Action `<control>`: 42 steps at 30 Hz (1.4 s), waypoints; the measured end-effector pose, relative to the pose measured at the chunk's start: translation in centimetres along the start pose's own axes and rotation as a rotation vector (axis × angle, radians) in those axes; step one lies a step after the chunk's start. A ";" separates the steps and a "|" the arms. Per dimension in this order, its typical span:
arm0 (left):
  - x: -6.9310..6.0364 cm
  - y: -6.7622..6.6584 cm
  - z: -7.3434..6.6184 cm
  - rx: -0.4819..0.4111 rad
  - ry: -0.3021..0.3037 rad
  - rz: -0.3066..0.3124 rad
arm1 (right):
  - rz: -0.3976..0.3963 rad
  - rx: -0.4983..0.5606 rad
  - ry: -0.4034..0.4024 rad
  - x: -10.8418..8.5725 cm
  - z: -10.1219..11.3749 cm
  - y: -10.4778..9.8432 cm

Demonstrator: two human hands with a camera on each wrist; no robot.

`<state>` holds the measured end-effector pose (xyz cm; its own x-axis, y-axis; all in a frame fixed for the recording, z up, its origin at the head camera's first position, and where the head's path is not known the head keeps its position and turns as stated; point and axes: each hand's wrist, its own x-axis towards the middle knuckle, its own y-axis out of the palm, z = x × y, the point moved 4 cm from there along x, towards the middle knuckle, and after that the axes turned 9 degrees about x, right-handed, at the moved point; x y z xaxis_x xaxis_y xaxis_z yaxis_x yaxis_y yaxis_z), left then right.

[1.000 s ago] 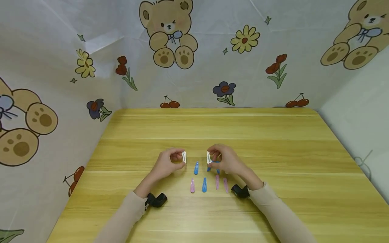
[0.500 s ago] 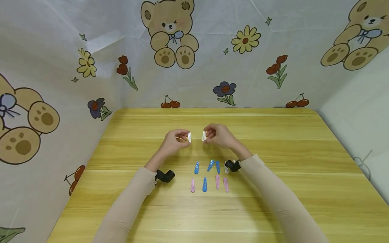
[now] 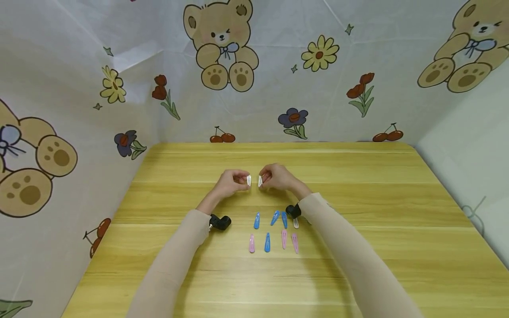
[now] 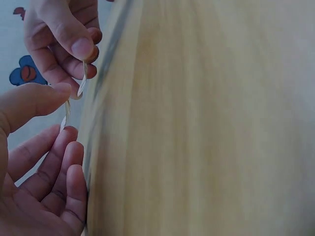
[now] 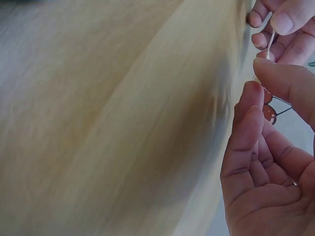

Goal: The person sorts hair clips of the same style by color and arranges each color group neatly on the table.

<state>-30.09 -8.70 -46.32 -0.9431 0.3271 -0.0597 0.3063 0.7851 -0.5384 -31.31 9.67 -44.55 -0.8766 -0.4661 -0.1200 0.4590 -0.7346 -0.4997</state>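
Between thumb and fingertips my left hand (image 3: 229, 183) pinches a white hair clip (image 3: 248, 180), held upright above the table. Facing it, my right hand (image 3: 278, 177) pinches a second white clip (image 3: 260, 181) by its ends; a small gap separates the two clips in the head view. The left wrist view shows the left hand's clip (image 4: 65, 115) edge-on, close to the right hand's clip (image 4: 82, 85). In the right wrist view the right hand (image 5: 268, 162) partly hides its own clip.
Nearer the body on the wooden table (image 3: 238, 282) lie several blue clips (image 3: 267, 242), several pink clips (image 3: 252, 243) and a white clip (image 3: 296, 224), partly under the right wrist camera (image 3: 293, 211). A patterned cloth (image 3: 258, 115) hangs behind the table.
Both hands, each holding a white clip, have moved away from the body, past the clips on the table. The right hand has also come left, narrowing the gap between the held clips.
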 end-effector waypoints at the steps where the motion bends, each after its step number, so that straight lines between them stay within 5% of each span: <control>1: 0.1 0.1 0.2 0.003 -0.004 0.001 | 0.005 -0.005 0.005 0.2 0.0 0.2; 16: 0.3 0.6 1.3 0.069 -0.001 -0.003 | 0.025 -0.024 0.012 0.7 -0.7 0.9; 42: 0.7 0.6 0.9 0.164 0.051 0.000 | 0.039 -0.015 0.024 0.8 -0.5 1.0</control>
<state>-30.67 -8.46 -47.48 -0.9340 0.3568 -0.0194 0.2775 0.6901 -0.6684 -31.62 8.86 -45.57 -0.8615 -0.4819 -0.1599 0.4906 -0.7089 -0.5068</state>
